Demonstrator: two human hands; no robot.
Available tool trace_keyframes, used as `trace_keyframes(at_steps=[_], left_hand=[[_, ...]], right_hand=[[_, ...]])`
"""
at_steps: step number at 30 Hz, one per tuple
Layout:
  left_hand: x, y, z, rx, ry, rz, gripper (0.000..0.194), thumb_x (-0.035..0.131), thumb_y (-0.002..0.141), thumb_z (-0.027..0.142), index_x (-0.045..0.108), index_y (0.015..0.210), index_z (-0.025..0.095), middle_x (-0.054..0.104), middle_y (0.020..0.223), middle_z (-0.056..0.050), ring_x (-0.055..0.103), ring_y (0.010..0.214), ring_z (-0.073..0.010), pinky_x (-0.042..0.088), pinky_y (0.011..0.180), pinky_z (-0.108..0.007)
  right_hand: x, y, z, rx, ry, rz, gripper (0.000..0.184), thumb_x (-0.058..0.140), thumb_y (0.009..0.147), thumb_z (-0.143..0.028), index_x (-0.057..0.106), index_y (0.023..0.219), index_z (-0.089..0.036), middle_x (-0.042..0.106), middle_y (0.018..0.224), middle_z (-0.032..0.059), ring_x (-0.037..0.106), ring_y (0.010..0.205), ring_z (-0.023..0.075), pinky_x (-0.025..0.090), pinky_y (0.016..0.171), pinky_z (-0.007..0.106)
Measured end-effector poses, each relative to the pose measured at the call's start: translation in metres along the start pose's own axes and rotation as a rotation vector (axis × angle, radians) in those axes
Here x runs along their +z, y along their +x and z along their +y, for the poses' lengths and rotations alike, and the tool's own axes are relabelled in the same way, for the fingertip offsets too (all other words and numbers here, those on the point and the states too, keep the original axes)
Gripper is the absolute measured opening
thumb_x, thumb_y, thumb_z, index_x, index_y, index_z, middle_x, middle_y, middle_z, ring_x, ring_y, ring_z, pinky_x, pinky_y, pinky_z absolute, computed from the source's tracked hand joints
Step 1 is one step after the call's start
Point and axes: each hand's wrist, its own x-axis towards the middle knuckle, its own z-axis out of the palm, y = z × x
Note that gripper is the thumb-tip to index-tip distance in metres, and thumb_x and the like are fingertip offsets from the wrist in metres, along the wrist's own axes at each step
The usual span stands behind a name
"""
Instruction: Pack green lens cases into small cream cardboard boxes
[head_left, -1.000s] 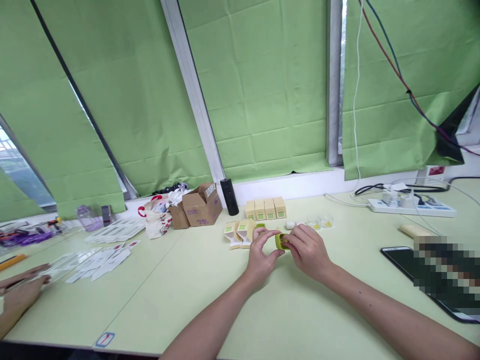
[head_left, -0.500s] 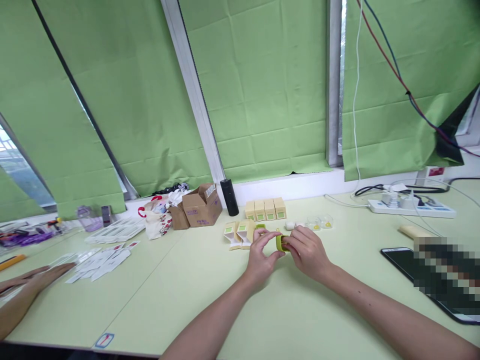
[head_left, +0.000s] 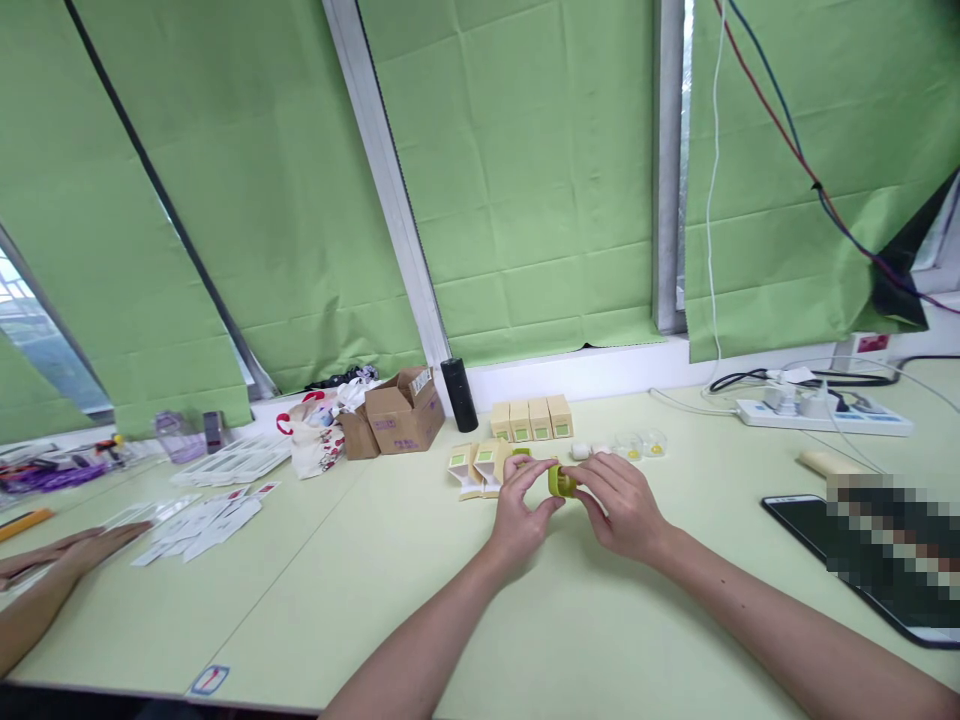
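A small yellow-green round piece (head_left: 557, 482), hollow like a cup or a ring, is held above the table. My left hand (head_left: 520, 513) pinches it from the left between thumb and fingers. From the other side, the curled fingers and thumb of my right hand (head_left: 621, 505) grip its right edge; whether anything small is between those fingertips is hidden. Just behind my left hand stand two opened cream cartons (head_left: 480, 468) with green labels. Farther back is a row of several cream boxes (head_left: 530, 418). Clear round cases (head_left: 641, 445) with yellow centres sit beyond my right hand.
White power strip (head_left: 823, 417) and cables lie at the back right, a dark-screened phone (head_left: 802, 530) at right. Black cylinder (head_left: 459, 395), cardboard box (head_left: 405, 412) and cloth bag (head_left: 313, 445) line the back. At left, another person's hand (head_left: 105, 545) rests near white cards (head_left: 206, 525).
The round piece has shifted slightly left and turned so more of its side shows. My right hand's fingers have shifted a little on it. The other person's hand is almost unmoved.
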Motion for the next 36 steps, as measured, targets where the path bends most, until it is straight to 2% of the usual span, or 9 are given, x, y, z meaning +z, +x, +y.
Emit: trace_keyframes(at_steps=[3,5,7,11,14,18,21,27,36], left_hand=[[-0.001,-0.001,0.0,0.019,0.043,0.032,0.052,0.078,0.077,0.009,0.076,0.125,0.031,0.063,0.12,-0.009,0.052,0.125,-0.0291,0.043,0.114,-0.053],[-0.001,-0.001,-0.001,0.044,0.071,0.03,0.052,0.079,0.078,0.011,0.075,0.126,0.031,0.066,0.119,-0.009,0.051,0.126,-0.0299,0.044,0.113,-0.054],[0.0,-0.001,-0.003,0.074,0.082,0.016,0.05,0.081,0.079,0.016,0.074,0.127,0.03,0.069,0.117,-0.01,0.05,0.125,-0.0312,0.045,0.112,-0.056],[0.001,-0.002,-0.001,0.105,0.093,-0.004,0.054,0.084,0.08,0.023,0.071,0.132,0.029,0.071,0.119,-0.01,0.049,0.124,-0.0324,0.045,0.111,-0.057],[0.0,-0.003,0.003,0.126,0.1,-0.018,0.055,0.08,0.085,0.025,0.066,0.138,0.029,0.071,0.122,-0.01,0.049,0.125,-0.0313,0.043,0.112,-0.055],[-0.002,-0.003,0.006,0.112,0.093,0.027,0.024,0.067,0.095,0.03,0.072,0.118,0.026,0.069,0.115,-0.009,0.052,0.121,-0.0291,0.044,0.109,-0.05],[-0.001,-0.002,0.003,0.057,0.107,0.056,0.014,0.064,0.097,0.032,0.073,0.102,0.023,0.065,0.105,-0.009,0.055,0.113,-0.0271,0.046,0.102,-0.044],[0.002,-0.003,0.001,-0.01,0.089,0.0,0.019,0.063,0.096,0.033,0.07,0.085,0.02,0.06,0.094,-0.007,0.057,0.096,-0.0228,0.046,0.085,-0.036],[0.003,-0.002,0.005,-0.028,0.074,0.004,0.023,0.062,0.096,0.032,0.067,0.078,0.019,0.059,0.088,-0.005,0.056,0.09,-0.0208,0.044,0.08,-0.034]], right_hand=[[-0.001,-0.001,-0.002,0.042,0.001,-0.006,0.043,0.054,0.096,-0.011,0.056,0.138,-0.019,0.07,0.117,0.0144,0.064,0.103,0.0296,0.055,0.083,0.045],[0.0,-0.003,-0.003,0.071,-0.007,-0.054,0.05,0.053,0.097,-0.014,0.05,0.146,-0.018,0.066,0.131,0.017,0.064,0.118,0.0318,0.057,0.092,0.048],[0.004,-0.006,-0.003,0.087,-0.007,-0.105,0.056,0.052,0.097,-0.014,0.043,0.152,-0.018,0.064,0.138,0.0175,0.063,0.125,0.0319,0.059,0.098,0.048],[0.012,-0.011,-0.001,0.116,0.021,-0.133,0.061,0.049,0.097,-0.011,0.038,0.157,-0.02,0.067,0.137,0.0168,0.066,0.124,0.0319,0.061,0.098,0.05],[0.015,-0.014,0.0,0.158,0.054,-0.111,0.062,0.049,0.098,-0.01,0.037,0.157,-0.022,0.066,0.138,0.0168,0.064,0.128,0.0328,0.061,0.1,0.052],[0.016,-0.016,0.001,0.22,0.107,-0.066,0.058,0.05,0.099,-0.011,0.041,0.154,-0.024,0.065,0.138,0.016,0.063,0.131,0.0323,0.061,0.103,0.053],[0.017,-0.017,0.0,0.231,0.131,-0.062,0.055,0.05,0.098,-0.01,0.043,0.151,-0.024,0.066,0.137,0.0155,0.063,0.131,0.0314,0.06,0.104,0.053],[0.021,-0.019,-0.002,0.185,0.135,-0.042,0.051,0.048,0.1,-0.01,0.045,0.149,-0.023,0.067,0.134,0.0158,0.064,0.13,0.0308,0.061,0.104,0.052],[0.022,-0.02,-0.002,0.184,0.126,-0.043,0.048,0.049,0.1,-0.012,0.046,0.146,-0.023,0.07,0.13,0.0156,0.068,0.125,0.0311,0.063,0.1,0.052]])
